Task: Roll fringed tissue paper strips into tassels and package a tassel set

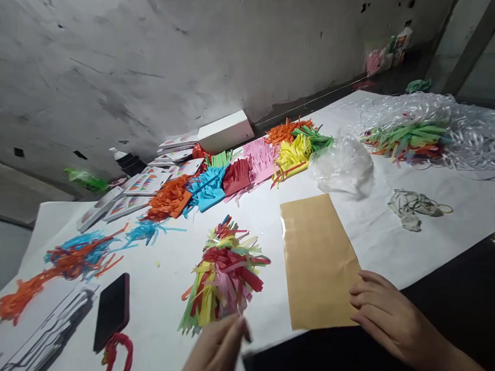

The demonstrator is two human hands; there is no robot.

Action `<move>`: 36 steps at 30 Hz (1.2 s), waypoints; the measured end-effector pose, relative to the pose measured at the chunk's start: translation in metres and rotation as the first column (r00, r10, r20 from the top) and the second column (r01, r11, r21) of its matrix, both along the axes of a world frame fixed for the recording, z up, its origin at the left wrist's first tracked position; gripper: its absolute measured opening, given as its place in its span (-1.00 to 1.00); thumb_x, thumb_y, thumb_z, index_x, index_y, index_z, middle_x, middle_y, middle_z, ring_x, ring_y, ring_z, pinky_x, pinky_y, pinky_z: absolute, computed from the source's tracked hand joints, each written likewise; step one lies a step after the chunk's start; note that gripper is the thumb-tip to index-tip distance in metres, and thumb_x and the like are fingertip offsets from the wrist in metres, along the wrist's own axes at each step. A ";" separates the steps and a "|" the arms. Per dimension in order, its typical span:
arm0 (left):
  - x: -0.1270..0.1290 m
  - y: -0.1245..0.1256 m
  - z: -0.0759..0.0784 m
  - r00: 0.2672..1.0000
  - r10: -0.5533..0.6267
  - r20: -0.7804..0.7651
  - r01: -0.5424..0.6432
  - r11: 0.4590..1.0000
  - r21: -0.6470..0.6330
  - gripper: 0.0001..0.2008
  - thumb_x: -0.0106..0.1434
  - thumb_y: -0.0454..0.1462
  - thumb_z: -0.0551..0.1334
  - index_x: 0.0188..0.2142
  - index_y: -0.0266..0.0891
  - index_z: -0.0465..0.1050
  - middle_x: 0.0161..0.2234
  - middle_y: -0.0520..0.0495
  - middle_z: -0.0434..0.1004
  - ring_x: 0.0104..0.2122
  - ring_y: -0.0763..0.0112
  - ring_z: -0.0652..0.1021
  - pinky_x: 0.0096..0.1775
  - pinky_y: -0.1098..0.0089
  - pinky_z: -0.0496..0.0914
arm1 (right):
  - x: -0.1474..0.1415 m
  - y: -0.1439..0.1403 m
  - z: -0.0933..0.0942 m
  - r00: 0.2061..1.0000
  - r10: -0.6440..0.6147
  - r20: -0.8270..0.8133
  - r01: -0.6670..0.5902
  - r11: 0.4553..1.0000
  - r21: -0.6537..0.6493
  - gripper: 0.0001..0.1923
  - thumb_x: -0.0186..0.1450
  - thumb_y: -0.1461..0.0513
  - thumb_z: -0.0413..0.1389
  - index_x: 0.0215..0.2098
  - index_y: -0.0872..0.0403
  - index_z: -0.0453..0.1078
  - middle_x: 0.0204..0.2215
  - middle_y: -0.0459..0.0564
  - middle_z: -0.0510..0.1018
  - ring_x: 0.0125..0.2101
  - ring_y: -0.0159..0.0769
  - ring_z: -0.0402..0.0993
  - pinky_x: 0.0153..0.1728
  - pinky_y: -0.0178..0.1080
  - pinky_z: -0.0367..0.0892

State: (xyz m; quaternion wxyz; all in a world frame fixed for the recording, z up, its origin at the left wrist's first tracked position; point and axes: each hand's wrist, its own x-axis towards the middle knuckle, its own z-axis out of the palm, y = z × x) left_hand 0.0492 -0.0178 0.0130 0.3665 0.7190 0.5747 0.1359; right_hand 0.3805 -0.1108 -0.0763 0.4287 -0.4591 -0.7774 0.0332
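My right hand (389, 317) lies flat on the near right corner of a brown paper sheet in clear wrap (316, 259), fingers spread. My left hand (218, 348) hovers at the near edge, its fingertips close to a mixed bundle of coloured paper strips (222, 277); I cannot see anything held in it. Both rest over the white paper-covered table (392, 252).
Sorted stacks of orange, blue, red, pink, yellow and green strips (248, 172) line the back. A dark phone (112, 311) lies near left, loose orange and blue strips (63, 265) beyond it. Clear plastic bags (344, 165), rubber bands (413, 206), a white box (225, 131) and printed cards (140, 189) stand around.
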 end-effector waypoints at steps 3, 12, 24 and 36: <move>0.048 -0.005 -0.014 0.962 -0.258 -0.084 0.245 0.959 -0.143 -0.57 0.44 -0.04 0.00 -0.04 -0.14 0.59 -0.48 0.00 0.56 -0.43 0.27 0.50 -0.32 0.38 0.34 | 0.011 -0.015 0.000 0.995 -0.040 -0.093 0.036 0.999 -0.039 -0.84 0.34 0.45 0.12 -0.28 0.09 0.43 -0.39 -0.07 0.58 -0.29 -0.31 0.57 0.10 -0.07 0.40; 0.077 0.005 -0.010 0.899 -0.437 0.042 0.424 0.840 -0.339 -0.57 0.50 -0.11 -0.02 0.10 -0.10 0.55 0.01 -0.08 0.66 -0.16 0.23 0.62 -0.13 0.40 0.43 | 0.022 -0.002 -0.007 0.978 -0.205 0.036 0.208 0.965 -0.163 -0.82 0.42 0.30 0.13 -0.04 0.06 0.50 -0.12 0.05 0.62 -0.06 -0.16 0.56 0.03 -0.06 0.44; 0.072 0.010 -0.012 0.913 -0.402 -0.070 0.350 0.858 -0.375 -0.57 0.46 -0.16 0.00 0.22 -0.05 0.44 -0.18 -0.01 0.70 -0.26 0.31 0.60 -0.17 0.45 0.43 | 0.020 -0.013 -0.005 0.957 -0.251 0.147 0.279 0.935 -0.218 -0.82 0.44 0.25 0.12 -0.01 0.06 0.45 -0.03 0.09 0.55 0.02 -0.09 0.43 0.13 0.03 0.20; 0.082 0.010 -0.010 0.895 -0.443 -0.054 0.393 0.841 -0.371 -0.55 0.46 -0.14 0.00 0.23 -0.07 0.46 -0.15 -0.02 0.70 -0.20 0.25 0.61 -0.12 0.42 0.43 | 0.013 -0.001 0.004 0.972 -0.235 -0.012 0.220 0.925 -0.308 -0.85 0.37 0.32 0.19 -0.19 -0.07 0.54 -0.29 -0.09 0.55 -0.18 -0.20 0.42 -0.05 -0.03 0.17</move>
